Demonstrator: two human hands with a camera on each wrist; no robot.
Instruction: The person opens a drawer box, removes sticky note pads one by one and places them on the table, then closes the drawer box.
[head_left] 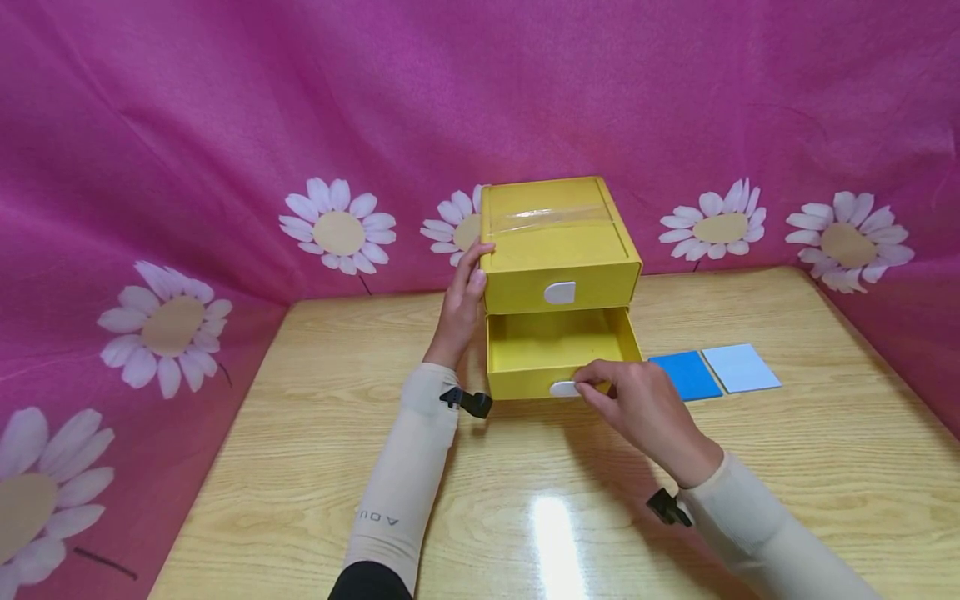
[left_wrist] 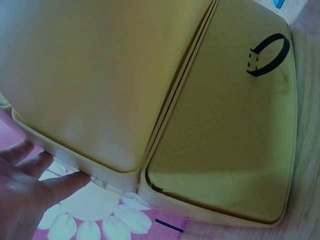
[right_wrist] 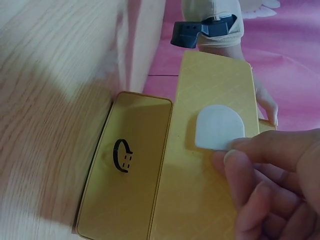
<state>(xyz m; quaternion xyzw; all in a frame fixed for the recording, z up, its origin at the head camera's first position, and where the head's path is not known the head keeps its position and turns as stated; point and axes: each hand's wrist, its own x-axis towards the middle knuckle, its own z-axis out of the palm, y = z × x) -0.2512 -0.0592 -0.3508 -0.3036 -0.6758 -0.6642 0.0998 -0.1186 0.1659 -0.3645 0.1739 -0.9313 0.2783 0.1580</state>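
A yellow desktop drawer box [head_left: 551,200] stands on the table, its top drawer closed and the drawer [head_left: 558,337] below pulled out, its inside bare. My right hand [head_left: 637,404] pinches the white pull tab [right_wrist: 220,127] on that drawer's front between thumb and fingers. Along the box's left side lies my left hand [head_left: 457,321], and its extended fingers [left_wrist: 67,185] press the edge in the left wrist view. In both wrist views a lower yellow panel [right_wrist: 130,205] carries a black loop [right_wrist: 120,155]; the pulled-out drawer hides it from the head view.
To the right of the box lie a blue square [head_left: 686,375] and a light blue square [head_left: 742,367], side by side on the wooden table [head_left: 300,467]. Behind hangs a pink cloth [head_left: 450,92] with white flowers. Clear tape [head_left: 551,218] crosses the box's top.
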